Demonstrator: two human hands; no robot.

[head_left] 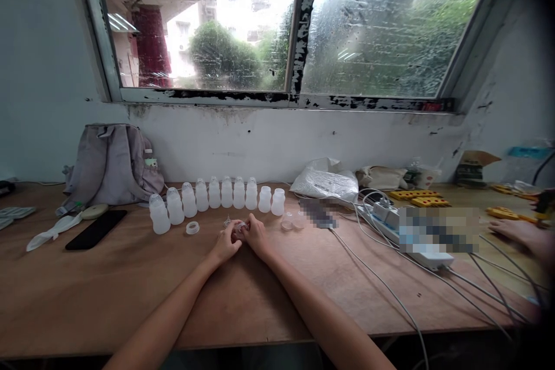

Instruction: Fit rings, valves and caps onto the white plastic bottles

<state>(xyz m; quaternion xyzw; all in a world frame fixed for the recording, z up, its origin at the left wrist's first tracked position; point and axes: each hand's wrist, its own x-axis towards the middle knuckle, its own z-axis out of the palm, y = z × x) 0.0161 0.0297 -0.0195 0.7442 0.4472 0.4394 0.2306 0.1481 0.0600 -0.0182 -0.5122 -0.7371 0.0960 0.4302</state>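
Both hands meet over the table behind the row of bottles' front side. My left hand [226, 244] and my right hand [256, 236] are closed around a small clear bottle part [239, 230], mostly hidden by the fingers. Just behind my left hand lies a small clear teat-like piece [227, 221]. A white screw ring [192, 228] rests to the left. Several frosted baby bottles [189, 201] with clear tops stand in a curved row. At its right end, two open-necked bottles [271, 201] show no tops. Clear round caps [293, 221] lie right of my right hand.
A grey backpack [110, 165], black phone [96, 230] and white pouch [52, 232] are at left. A silvery plastic bag [325, 180], white power strip [427, 254] and cables are at right. Another person's hand [514, 231] rests near yellow pieces [503, 213] at far right.
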